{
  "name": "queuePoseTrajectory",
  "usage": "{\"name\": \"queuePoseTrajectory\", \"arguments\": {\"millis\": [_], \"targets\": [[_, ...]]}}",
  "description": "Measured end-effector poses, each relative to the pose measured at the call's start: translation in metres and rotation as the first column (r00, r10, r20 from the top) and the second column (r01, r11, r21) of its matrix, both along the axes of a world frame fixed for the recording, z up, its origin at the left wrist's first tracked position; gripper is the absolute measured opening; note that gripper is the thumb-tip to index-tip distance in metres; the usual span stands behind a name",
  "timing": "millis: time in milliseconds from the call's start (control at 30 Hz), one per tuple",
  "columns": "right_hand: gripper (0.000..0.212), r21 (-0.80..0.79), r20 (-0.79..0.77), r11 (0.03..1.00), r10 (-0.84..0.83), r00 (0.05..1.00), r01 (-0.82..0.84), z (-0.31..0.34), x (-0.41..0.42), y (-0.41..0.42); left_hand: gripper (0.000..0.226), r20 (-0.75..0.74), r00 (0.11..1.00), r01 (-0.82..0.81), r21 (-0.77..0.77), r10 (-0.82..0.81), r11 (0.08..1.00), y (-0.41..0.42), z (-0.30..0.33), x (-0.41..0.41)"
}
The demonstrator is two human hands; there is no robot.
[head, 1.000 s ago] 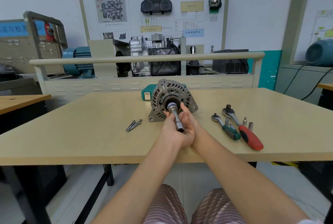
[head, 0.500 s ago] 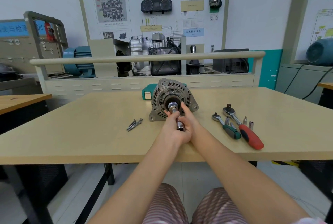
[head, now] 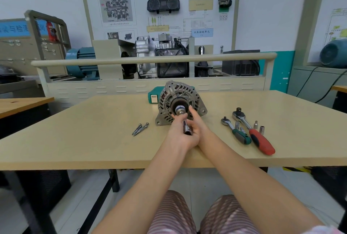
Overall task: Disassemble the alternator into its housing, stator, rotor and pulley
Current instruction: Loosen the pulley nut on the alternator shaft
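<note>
A grey ribbed alternator (head: 169, 98) stands on edge at the middle of the tan table (head: 93, 139), its black pulley (head: 175, 103) facing me. A chrome socket (head: 180, 110) sits on the pulley's centre, with a chrome extension bar (head: 187, 129) reaching back toward me. My left hand (head: 180, 134) is wrapped around the bar, thumb and finger near the socket. My right hand (head: 196, 122) presses against it from the right, fingers up beside the pulley and also on the bar.
Long bolts (head: 139, 129) lie left of the alternator. To the right lie a green-handled ratchet (head: 237, 132), a red-handled ratchet (head: 253, 132) and small sockets (head: 259, 127). A teal box (head: 153, 97) sits behind the alternator. A training bench with a rail (head: 150, 58) stands beyond the table.
Both hands have slid forward along the extension bar toward the pulley; less of the bar shows than a second ago. The alternator has not moved.
</note>
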State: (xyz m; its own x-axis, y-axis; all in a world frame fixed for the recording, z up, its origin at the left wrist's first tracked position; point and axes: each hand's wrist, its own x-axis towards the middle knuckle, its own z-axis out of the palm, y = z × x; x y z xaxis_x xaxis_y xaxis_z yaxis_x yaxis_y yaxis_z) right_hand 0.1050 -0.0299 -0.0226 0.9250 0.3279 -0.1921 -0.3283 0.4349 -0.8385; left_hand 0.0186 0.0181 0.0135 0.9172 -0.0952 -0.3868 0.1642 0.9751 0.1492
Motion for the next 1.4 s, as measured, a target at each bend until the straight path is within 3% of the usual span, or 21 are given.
{"name": "queuePoseTrajectory", "arguments": {"millis": [67,200,333,467,567,633,700,767,833,1000,1100,1233,1333,1400], "targets": [[0.063,0.157,-0.067,0.984,0.097,0.993,-0.085,0.001,-0.002,0.000,0.032,-0.024,0.999,-0.033,-0.013,0.033,0.999,0.000,0.002,0.000],[0.058,0.151,-0.063,0.988,0.048,0.997,-0.038,0.001,-0.002,0.003,0.033,-0.024,0.998,-0.062,-0.018,0.062,0.998,-0.001,0.004,-0.002],[0.057,0.184,-0.056,0.983,-0.002,0.998,0.012,0.002,-0.007,0.001,0.029,-0.040,0.997,0.065,0.043,-0.063,0.997,0.001,0.000,0.002],[0.076,-0.011,0.044,1.000,0.007,0.999,-0.007,0.002,-0.014,-0.006,0.044,-0.019,0.991,0.130,0.027,-0.130,0.991,0.002,-0.007,0.007],[0.063,0.071,0.038,0.996,0.042,0.998,-0.045,-0.003,-0.006,-0.007,0.036,-0.007,0.994,0.110,-0.034,-0.111,0.993,0.001,-0.006,0.004],[0.061,0.013,-0.001,1.000,-0.017,1.000,0.017,-0.002,-0.003,-0.003,0.025,-0.005,0.998,0.063,-0.041,-0.063,0.997,-0.001,-0.002,0.001],[0.065,-0.010,-0.012,0.999,-0.049,0.999,0.049,-0.001,-0.003,0.000,0.025,-0.009,1.000,0.003,-0.005,-0.003,1.000,-0.004,0.003,-0.001],[0.066,0.035,-0.034,0.999,0.026,0.999,-0.025,0.004,-0.004,0.000,0.021,-0.034,0.999,-0.012,0.057,0.014,0.998,-0.005,0.005,-0.002],[0.065,0.077,-0.041,0.996,0.044,0.998,-0.041,0.006,-0.003,0.002,0.004,-0.044,0.999,0.013,0.102,-0.009,0.995,-0.004,0.005,-0.001],[0.057,0.053,-0.008,0.999,-0.009,1.000,0.009,-0.001,0.002,-0.005,0.030,-0.029,0.994,0.113,0.133,-0.110,0.985,0.004,-0.006,0.004],[0.070,0.057,-0.004,0.998,-0.041,0.999,0.042,-0.006,0.006,-0.003,0.035,-0.003,0.993,0.119,0.093,-0.119,0.989,0.004,-0.006,0.004],[0.034,-0.142,0.019,0.987,-0.070,0.997,0.072,0.000,0.001,0.007,0.019,0.012,0.999,0.050,0.040,-0.050,0.998,0.000,0.002,0.001],[0.059,0.025,-0.009,0.999,0.038,0.999,-0.037,-0.001,0.005,0.001,0.009,-0.010,1.000,0.027,0.134,-0.026,0.991,-0.003,0.006,0.001],[0.060,0.035,0.000,0.999,0.031,1.000,-0.031,0.001,0.002,0.000,0.008,-0.028,0.999,0.047,0.202,-0.042,0.978,-0.005,0.006,0.000]]}}
